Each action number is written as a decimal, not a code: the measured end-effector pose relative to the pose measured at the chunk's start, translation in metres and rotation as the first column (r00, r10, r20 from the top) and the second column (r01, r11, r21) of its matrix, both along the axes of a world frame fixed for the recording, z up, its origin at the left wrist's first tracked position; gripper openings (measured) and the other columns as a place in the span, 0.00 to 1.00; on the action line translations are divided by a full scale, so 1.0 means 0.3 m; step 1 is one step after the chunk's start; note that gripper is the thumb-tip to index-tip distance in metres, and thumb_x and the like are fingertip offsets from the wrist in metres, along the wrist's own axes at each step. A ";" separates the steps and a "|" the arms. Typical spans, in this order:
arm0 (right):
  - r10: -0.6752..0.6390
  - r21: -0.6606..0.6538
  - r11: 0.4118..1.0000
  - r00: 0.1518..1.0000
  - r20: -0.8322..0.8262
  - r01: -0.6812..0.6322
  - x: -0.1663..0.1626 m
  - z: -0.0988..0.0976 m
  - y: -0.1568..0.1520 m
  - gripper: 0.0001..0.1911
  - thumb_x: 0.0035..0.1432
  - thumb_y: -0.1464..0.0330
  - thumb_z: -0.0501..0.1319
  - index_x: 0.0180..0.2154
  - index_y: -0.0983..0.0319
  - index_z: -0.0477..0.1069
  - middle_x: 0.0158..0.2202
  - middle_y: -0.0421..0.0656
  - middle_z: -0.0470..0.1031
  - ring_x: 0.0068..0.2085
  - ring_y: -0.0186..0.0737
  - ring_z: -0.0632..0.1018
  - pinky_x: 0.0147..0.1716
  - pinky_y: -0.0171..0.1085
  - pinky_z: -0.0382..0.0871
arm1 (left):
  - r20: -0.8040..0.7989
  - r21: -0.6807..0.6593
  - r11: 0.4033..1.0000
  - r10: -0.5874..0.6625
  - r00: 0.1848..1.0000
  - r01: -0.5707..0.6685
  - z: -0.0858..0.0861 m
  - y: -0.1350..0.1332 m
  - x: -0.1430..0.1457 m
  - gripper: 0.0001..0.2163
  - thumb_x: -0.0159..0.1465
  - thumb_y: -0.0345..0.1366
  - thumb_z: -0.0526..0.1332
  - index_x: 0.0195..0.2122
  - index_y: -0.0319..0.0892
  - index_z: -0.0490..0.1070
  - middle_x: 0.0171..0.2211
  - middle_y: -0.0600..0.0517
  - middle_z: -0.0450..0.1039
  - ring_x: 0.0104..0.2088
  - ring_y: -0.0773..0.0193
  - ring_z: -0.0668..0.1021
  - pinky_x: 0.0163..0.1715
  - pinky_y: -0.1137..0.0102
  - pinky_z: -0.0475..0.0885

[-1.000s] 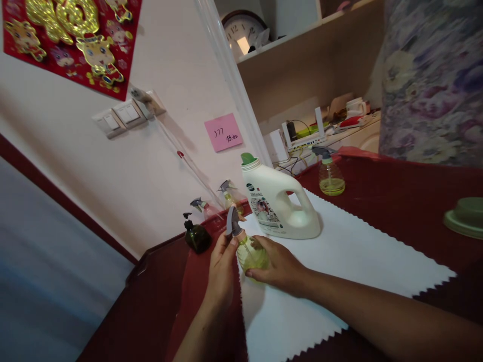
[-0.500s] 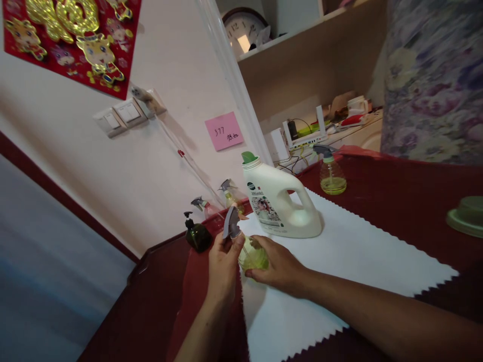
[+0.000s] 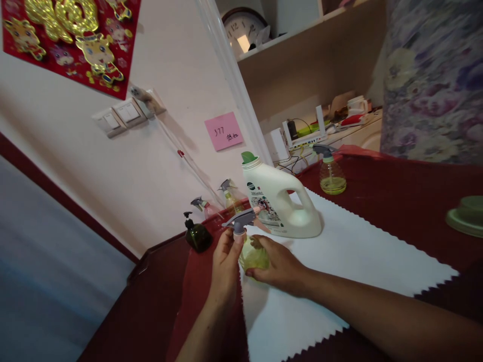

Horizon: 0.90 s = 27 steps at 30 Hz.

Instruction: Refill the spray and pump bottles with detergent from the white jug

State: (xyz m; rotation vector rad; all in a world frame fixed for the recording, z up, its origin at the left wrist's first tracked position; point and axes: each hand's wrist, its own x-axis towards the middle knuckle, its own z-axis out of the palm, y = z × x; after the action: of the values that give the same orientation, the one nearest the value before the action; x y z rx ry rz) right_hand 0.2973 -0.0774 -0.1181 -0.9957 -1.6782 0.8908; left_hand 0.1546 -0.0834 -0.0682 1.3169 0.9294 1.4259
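Note:
A small round spray bottle (image 3: 253,257) of yellow-green liquid stands on the white cloth (image 3: 339,266). My right hand (image 3: 279,266) is wrapped round its body. My left hand (image 3: 225,261) pinches the neck under the grey trigger head (image 3: 240,221), whose nozzle now points right. Just behind stands a big white detergent jug (image 3: 277,203) with a green cap.
A dark green pump bottle (image 3: 196,235) and two spray bottles (image 3: 206,207) stand by the wall. Another spray bottle (image 3: 330,173) sits farther back on the red tablecloth (image 3: 396,201). A green lid (image 3: 466,216) lies at the right edge. A person in flowered cloth (image 3: 433,80) stands behind the table.
The grey trigger head has turned under my left hand, from pointing up and left to pointing right. My right hand kept hold of the bottle's body.

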 end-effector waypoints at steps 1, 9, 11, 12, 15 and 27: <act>0.005 0.000 1.000 1.000 -0.005 -0.005 0.000 -0.001 -0.001 0.38 0.48 0.61 0.73 0.59 0.59 0.66 0.58 0.51 0.75 0.56 0.54 0.76 0.55 0.52 0.70 | 0.007 0.007 1.000 -0.009 1.000 0.009 -0.003 0.001 0.000 0.13 0.64 0.43 0.69 0.48 0.46 0.74 0.45 0.50 0.79 0.43 0.61 0.81 0.45 0.68 0.73; 0.032 0.036 0.999 0.999 -0.025 -0.032 0.006 0.006 -0.003 0.35 0.48 0.63 0.73 0.58 0.58 0.68 0.59 0.50 0.75 0.57 0.54 0.76 0.56 0.52 0.70 | -0.033 0.003 0.997 0.081 0.996 -0.081 -0.005 0.008 -0.010 0.17 0.61 0.45 0.71 0.46 0.44 0.73 0.41 0.51 0.80 0.38 0.63 0.81 0.39 0.70 0.74; 0.038 0.047 0.998 0.999 -0.033 -0.036 0.007 0.005 0.000 0.35 0.48 0.64 0.73 0.58 0.57 0.69 0.60 0.51 0.74 0.58 0.56 0.76 0.57 0.54 0.70 | -0.030 -0.007 0.995 0.098 0.995 -0.098 -0.005 0.008 -0.010 0.18 0.60 0.46 0.71 0.47 0.44 0.73 0.41 0.50 0.80 0.38 0.62 0.82 0.39 0.69 0.74; 0.039 0.055 0.998 0.998 -0.040 -0.037 0.007 0.002 0.001 0.35 0.48 0.64 0.74 0.58 0.57 0.70 0.60 0.51 0.74 0.59 0.57 0.75 0.57 0.55 0.70 | -0.030 -0.010 0.994 0.110 0.993 -0.110 -0.006 0.008 -0.009 0.18 0.60 0.47 0.72 0.47 0.43 0.74 0.41 0.49 0.80 0.38 0.61 0.82 0.39 0.68 0.74; 0.043 0.105 0.994 0.995 -0.086 -0.034 0.004 -0.011 0.001 0.40 0.47 0.63 0.74 0.62 0.55 0.66 0.62 0.51 0.72 0.61 0.58 0.74 0.59 0.58 0.69 | -0.033 -0.009 0.992 0.125 0.992 -0.125 -0.005 0.005 -0.004 0.19 0.60 0.48 0.71 0.47 0.43 0.74 0.42 0.48 0.80 0.39 0.59 0.82 0.41 0.66 0.74; -0.119 0.337 0.928 0.983 -0.136 0.159 0.069 0.196 0.034 0.24 0.63 0.58 0.63 0.59 0.57 0.67 0.48 0.47 0.80 0.49 0.48 0.79 0.53 0.49 0.70 | -0.129 0.097 0.988 0.129 0.983 -0.117 0.003 -0.011 0.012 0.18 0.63 0.48 0.68 0.49 0.43 0.76 0.47 0.47 0.79 0.47 0.56 0.79 0.49 0.64 0.71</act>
State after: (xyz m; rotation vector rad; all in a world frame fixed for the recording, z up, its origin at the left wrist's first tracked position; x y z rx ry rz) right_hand 0.3180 -0.0673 -0.0592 -0.7950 -1.5772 0.5226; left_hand 0.1583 -0.0866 -0.0673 1.4584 1.0626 1.5023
